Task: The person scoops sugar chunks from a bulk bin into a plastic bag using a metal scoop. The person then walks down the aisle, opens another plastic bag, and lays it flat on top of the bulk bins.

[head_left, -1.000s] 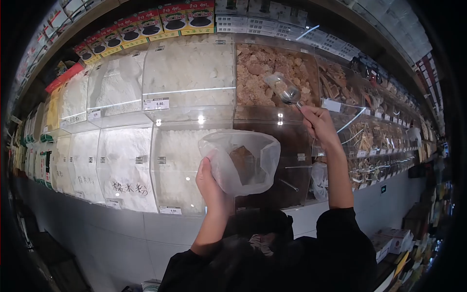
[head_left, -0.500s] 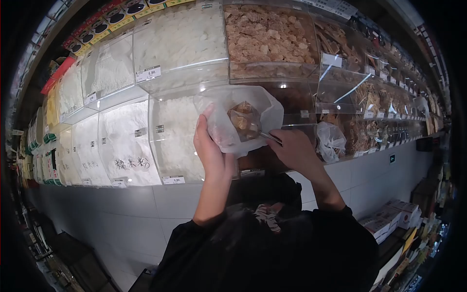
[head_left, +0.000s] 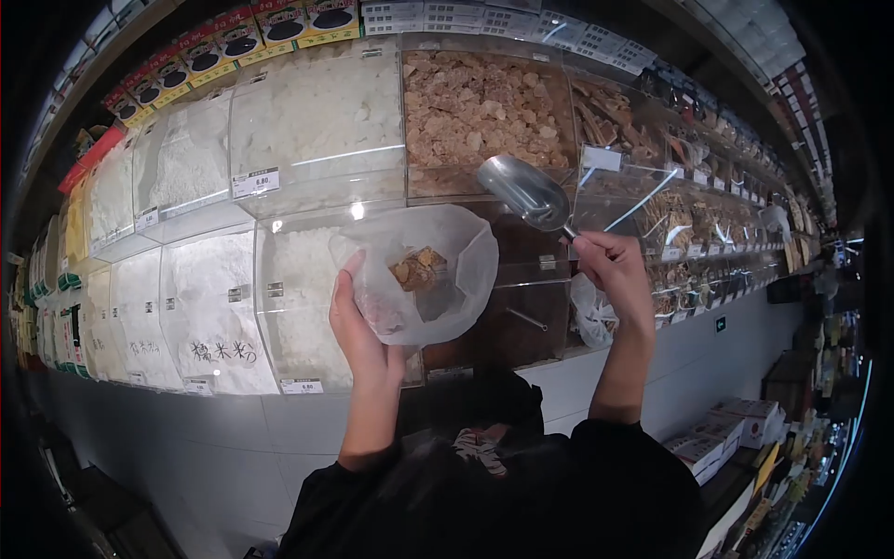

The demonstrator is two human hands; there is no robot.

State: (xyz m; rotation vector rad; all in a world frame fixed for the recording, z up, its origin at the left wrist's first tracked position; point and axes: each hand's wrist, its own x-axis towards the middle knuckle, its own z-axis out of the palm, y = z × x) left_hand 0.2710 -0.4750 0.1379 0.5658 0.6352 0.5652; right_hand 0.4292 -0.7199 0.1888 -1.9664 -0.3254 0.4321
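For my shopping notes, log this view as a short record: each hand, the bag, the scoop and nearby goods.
Left hand: holding the plastic bag by its side
Bag: mouth open, a few brown pieces inside
Right hand: gripping the metal scoop by its handle
Scoop: no pieces visible in it
Upper bins: brown lumps; white lumps to their left
Top left: red and yellow boxes

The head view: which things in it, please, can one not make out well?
All in the head view:
Left hand: several fingers, hidden behind the plastic bag.
Brown lumps: their number, as they overlap and the bag's cloudy wall covers some.
Price tag: its fine print, too small.
Red boxes: some tops, cut off by the upper edge.
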